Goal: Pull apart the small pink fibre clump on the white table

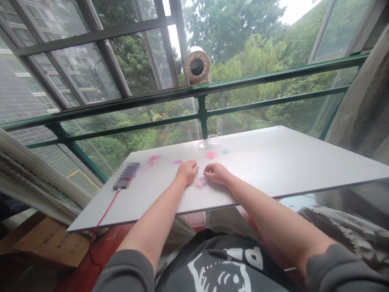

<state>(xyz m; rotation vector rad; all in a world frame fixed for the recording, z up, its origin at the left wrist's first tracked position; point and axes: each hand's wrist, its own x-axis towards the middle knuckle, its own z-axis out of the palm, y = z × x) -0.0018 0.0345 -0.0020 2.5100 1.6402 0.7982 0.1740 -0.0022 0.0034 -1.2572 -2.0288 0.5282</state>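
Note:
Both my hands rest on a white tabletop (273, 162) by a window. My left hand (187, 170) lies with its fingers curled down beside a small heap of mixed pastel bits (199, 183). My right hand (216, 172) is closed in a pinch over the same heap; what its fingertips hold is too small to name. Little sorted piles lie further out: pink (210, 155), teal (225, 151), purple (178, 161) and a larger pink smear (152, 159). Two small clear round containers (212, 140) stand at the far edge.
A blurred dark phone (126, 176) lies at the left of the table with a red cable (103, 217) running off the near edge. Green railing (200, 109) and window glass stand behind the table. A cardboard box (48, 241) sits on the floor at left.

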